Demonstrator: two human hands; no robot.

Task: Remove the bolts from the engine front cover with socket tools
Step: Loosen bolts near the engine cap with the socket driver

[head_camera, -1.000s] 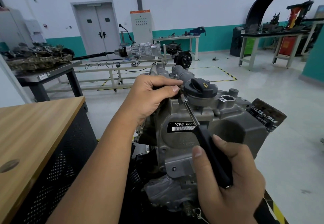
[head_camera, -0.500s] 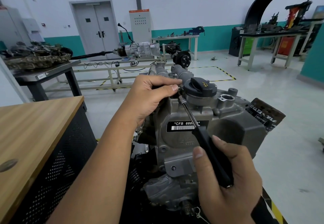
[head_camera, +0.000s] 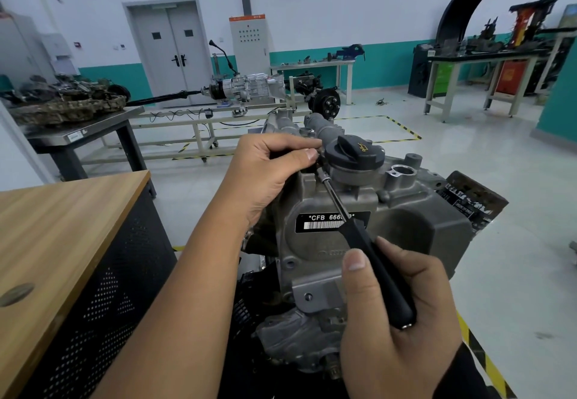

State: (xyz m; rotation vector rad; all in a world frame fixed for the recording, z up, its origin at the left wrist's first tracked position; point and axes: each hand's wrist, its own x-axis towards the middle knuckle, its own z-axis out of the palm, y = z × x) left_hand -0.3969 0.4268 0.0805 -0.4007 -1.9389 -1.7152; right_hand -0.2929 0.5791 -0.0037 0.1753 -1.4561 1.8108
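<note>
Fingers (head_camera: 354, 261) of right hand (head_camera: 393, 314) wrapped round black handle of socket driver (head_camera: 379, 269). Shaft runs up-left to tool head beside oil filler cap (head_camera: 354, 152). Left hand (head_camera: 268, 174) curled over that head, thumb and fingers pinching at it; the bolt underneath is hidden. Front cover (head_camera: 315, 199) upright on the engine, facing the camera. Judgement: early or middle stage; at least two lower fasteners appear seated. Cap crowds the tool head. Wooden surface (head_camera: 62, 227) at left.
</note>
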